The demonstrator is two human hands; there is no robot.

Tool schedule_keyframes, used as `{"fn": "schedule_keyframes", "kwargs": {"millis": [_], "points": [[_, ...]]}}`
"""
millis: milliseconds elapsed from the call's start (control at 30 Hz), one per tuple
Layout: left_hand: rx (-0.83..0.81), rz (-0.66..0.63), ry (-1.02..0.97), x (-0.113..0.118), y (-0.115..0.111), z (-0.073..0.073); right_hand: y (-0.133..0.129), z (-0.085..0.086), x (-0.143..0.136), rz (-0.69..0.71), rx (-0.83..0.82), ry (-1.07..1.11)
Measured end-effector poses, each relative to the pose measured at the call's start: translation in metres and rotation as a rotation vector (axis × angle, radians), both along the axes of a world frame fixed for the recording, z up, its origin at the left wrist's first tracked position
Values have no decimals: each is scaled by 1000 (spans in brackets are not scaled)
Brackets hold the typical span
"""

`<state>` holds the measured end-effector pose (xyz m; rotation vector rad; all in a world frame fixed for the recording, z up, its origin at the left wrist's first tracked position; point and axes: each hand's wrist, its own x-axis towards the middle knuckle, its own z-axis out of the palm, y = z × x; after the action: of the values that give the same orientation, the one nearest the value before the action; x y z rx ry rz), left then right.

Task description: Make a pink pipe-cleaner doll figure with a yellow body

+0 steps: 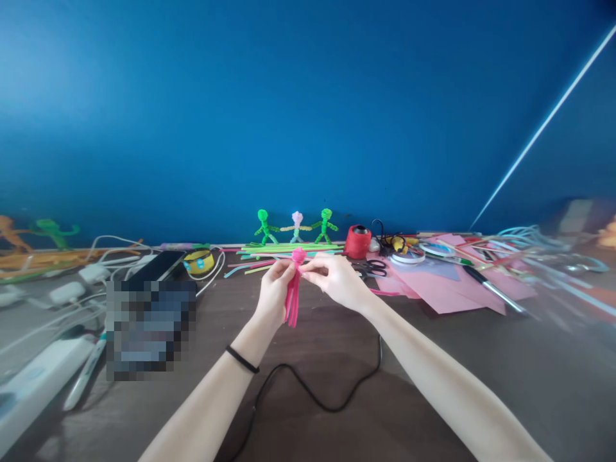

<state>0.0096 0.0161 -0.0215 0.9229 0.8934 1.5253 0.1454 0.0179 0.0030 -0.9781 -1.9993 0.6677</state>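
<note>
A bundle of bright pink pipe cleaners (292,305) hangs upright above the table, its top wound into a round pink knob. My left hand (276,289) is closed around the bundle just below the knob. From the other side, my right hand (332,277) pinches at the bundle's neck with thumb and forefinger. Behind them, against the blue wall, stand three small pipe-cleaner figures: a green one (262,226), a pale pink one (297,224) and another green one (326,224). Loose pipe cleaners (255,264) lie at their feet.
Red thread spool (357,242) and scissors (373,268) lie right of centre, beside pink paper sheets (443,289) and a marker (495,290). A black cable (327,409) crosses the front. To the left are a phone (156,269), white cables and a power strip (43,385).
</note>
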Motion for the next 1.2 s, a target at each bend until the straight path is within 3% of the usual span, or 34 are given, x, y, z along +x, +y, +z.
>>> {"fn": "schedule_keyframes", "kwargs": {"millis": [133,433,567,833,1033,1200], "points": [[-1,-57,-64,-1,-1,6,0,3,3,92,-159,113],[-112,-193,-109,-3,-1,10,10,5,15,124,-371,175],[-131,-344,-104,-8,-3,10,16,3,19,123,-470,147],[-134,-547,125,-15,-6,15,23,-3,26,243,-327,20],[-52,-548,532,-14,-11,24,20,2,28,155,-84,-180],[3,-549,704,-11,-14,26,21,4,33,101,-40,-269]]}}
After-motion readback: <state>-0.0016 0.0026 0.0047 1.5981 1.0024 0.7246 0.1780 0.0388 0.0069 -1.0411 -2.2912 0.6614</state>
